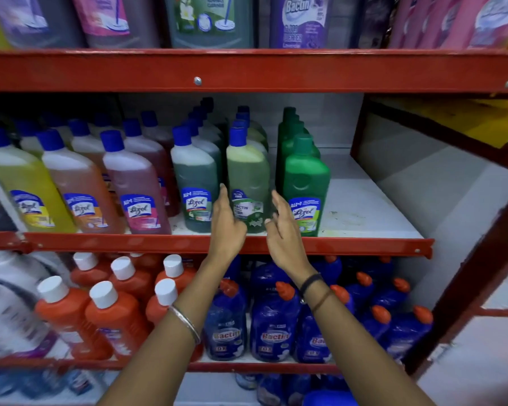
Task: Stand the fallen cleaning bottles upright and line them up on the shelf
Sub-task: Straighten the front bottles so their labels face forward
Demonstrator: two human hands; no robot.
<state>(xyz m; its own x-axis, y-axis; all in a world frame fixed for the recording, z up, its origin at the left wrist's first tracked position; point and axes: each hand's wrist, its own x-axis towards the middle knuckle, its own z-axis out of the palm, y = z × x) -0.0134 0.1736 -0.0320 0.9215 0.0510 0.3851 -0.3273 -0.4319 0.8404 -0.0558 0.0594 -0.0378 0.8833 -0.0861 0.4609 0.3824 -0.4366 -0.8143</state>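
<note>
At the frame's centre, the light-green bottle (247,183) is flanked by the open left hand (228,227) and open right hand (282,227), neither gripping, apparently so it is steadied upright at the middle shelf (364,218) front.

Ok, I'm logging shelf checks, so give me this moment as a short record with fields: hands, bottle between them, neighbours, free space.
left hand: open, at the left side of the light green bottle
right hand: open, at its right side
light green bottle: upright, blue cap, front of its row on the middle shelf
left neighbour: dark green bottle, upright
right neighbour: bright green bottle, upright, green cap
free space: bare shelf right of the bright green row
fallen bottles: none visible on this shelf
</note>
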